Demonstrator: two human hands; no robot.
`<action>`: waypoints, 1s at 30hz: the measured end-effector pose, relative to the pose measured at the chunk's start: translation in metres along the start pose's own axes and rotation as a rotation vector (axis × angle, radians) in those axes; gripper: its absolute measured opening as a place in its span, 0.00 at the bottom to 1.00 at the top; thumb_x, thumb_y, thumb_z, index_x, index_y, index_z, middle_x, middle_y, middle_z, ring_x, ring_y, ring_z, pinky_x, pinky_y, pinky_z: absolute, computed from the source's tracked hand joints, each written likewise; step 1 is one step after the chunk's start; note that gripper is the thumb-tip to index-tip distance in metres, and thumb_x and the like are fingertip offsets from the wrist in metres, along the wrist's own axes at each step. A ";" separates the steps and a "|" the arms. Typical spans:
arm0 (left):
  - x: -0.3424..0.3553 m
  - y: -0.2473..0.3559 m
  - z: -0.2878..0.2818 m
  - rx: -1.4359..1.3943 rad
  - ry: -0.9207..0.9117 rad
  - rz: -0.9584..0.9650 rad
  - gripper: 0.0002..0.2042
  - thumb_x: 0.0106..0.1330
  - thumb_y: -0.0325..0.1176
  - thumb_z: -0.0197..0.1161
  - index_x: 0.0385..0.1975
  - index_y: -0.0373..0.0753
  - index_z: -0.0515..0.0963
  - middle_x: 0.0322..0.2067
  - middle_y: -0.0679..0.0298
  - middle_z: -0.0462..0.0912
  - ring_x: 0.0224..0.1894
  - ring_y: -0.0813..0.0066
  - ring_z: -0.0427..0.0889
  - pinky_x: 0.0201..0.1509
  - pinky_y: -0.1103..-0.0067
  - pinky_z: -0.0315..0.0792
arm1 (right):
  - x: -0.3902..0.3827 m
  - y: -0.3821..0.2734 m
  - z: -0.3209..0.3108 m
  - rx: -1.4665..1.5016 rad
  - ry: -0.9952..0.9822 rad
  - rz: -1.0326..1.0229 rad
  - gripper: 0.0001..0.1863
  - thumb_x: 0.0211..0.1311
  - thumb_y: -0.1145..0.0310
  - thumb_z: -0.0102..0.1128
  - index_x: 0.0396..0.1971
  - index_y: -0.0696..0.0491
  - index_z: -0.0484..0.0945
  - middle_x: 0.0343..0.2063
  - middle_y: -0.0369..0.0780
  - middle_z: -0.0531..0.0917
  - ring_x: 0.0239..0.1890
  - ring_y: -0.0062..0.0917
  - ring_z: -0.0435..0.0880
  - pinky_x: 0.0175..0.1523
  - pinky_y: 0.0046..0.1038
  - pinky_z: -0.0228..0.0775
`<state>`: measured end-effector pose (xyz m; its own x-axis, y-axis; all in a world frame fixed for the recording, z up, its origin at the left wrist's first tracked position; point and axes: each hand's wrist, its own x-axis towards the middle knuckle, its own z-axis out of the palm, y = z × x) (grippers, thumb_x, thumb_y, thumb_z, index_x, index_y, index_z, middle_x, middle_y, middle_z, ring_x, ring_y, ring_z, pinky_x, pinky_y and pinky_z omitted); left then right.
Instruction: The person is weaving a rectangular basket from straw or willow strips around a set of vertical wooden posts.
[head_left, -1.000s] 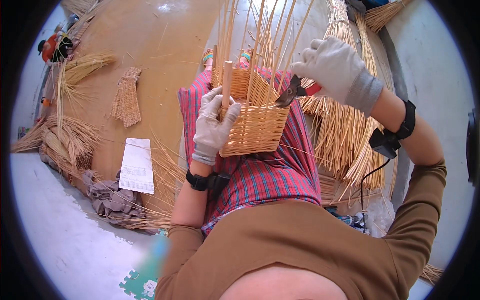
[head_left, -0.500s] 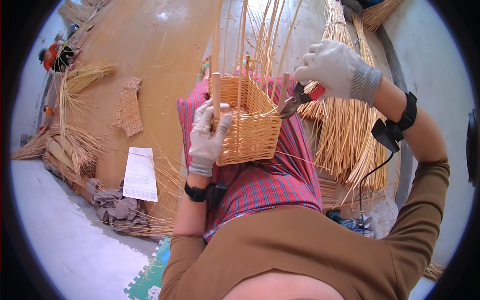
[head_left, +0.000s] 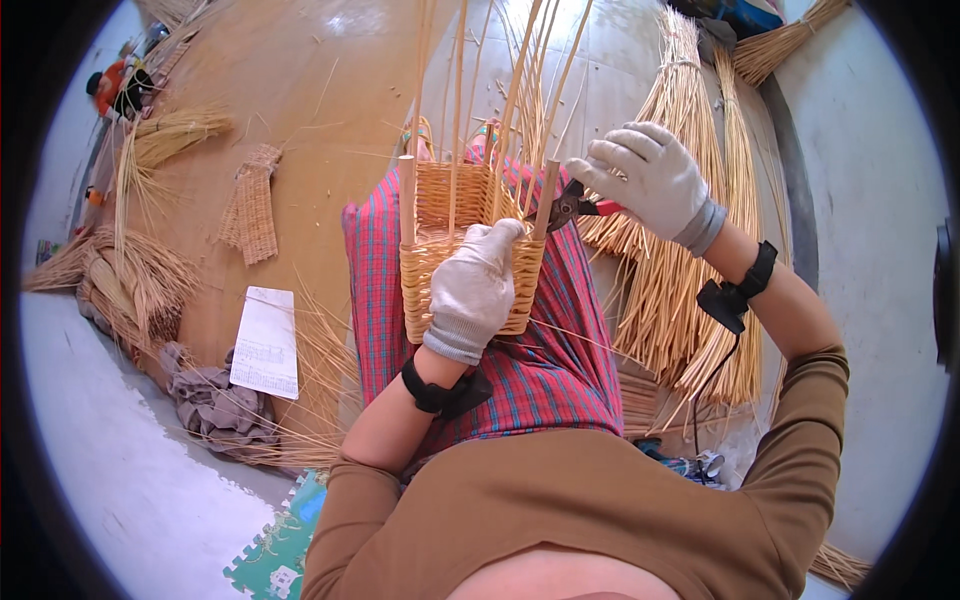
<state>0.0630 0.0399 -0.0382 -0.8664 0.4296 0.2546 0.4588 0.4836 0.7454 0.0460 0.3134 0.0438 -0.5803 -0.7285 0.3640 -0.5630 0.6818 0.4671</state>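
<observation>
A partly woven wicker basket (head_left: 415, 285) rests on my lap, with thick corner posts and tall uncut stakes rising from it. My left hand (head_left: 475, 285), in a pale knitted glove, is closed on the near wall, its thumb up at the rim. At the right, my gloved right hand (head_left: 650, 185) holds red-handled cutters (head_left: 566, 208), their dark jaws beside the near right post (head_left: 546, 200). The fingers lie partly extended over the handles. Whether the jaws close on a strand I cannot tell.
Large bundles of cane (head_left: 675, 270) lie at the right. To the left are a woven piece (head_left: 252, 205), a white sheet (head_left: 266, 342), a grey cloth (head_left: 215, 400) and more fibre bundles (head_left: 140, 280). Another person (head_left: 118, 90) is at the far left.
My left hand has moved from the basket's left corner to the right along its near wall. The basket has turned and shifted slightly left. My right hand has lowered and opened somewhat around the cutters.
</observation>
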 end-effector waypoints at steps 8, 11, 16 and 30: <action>0.000 -0.011 -0.010 -0.022 -0.042 -0.021 0.10 0.72 0.22 0.60 0.49 0.42 0.82 0.39 0.52 0.84 0.41 0.53 0.86 0.46 0.69 0.78 | -0.027 0.022 0.016 0.255 -0.364 0.156 0.22 0.54 0.56 0.74 0.50 0.39 0.82 0.34 0.35 0.85 0.39 0.30 0.85 0.49 0.32 0.77; -0.005 -0.031 -0.035 -0.117 -0.070 -0.023 0.09 0.71 0.24 0.64 0.48 0.39 0.84 0.39 0.57 0.84 0.39 0.65 0.86 0.44 0.73 0.78 | -0.052 0.022 0.036 0.381 -0.228 0.442 0.20 0.56 0.59 0.74 0.49 0.44 0.83 0.38 0.39 0.87 0.43 0.34 0.86 0.50 0.34 0.78; -0.037 -0.048 -0.120 -0.240 -0.030 -0.234 0.19 0.61 0.35 0.79 0.52 0.40 0.86 0.43 0.65 0.80 0.39 0.78 0.81 0.44 0.78 0.77 | -0.085 -0.022 0.109 1.106 0.083 1.283 0.16 0.69 0.55 0.65 0.41 0.54 0.82 0.27 0.40 0.86 0.28 0.28 0.84 0.38 0.30 0.76; -0.057 -0.055 -0.100 -0.229 0.094 0.012 0.24 0.53 0.38 0.83 0.49 0.38 0.86 0.47 0.57 0.80 0.53 0.61 0.79 0.58 0.67 0.73 | -0.058 -0.146 0.169 2.071 0.470 1.471 0.22 0.71 0.64 0.56 0.60 0.59 0.71 0.20 0.36 0.78 0.20 0.25 0.79 0.29 0.28 0.75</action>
<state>0.0677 -0.0870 -0.0320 -0.8807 0.3559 0.3126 0.4218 0.2889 0.8594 0.0627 0.2676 -0.1815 -0.9585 0.1913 -0.2116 0.0991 -0.4722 -0.8759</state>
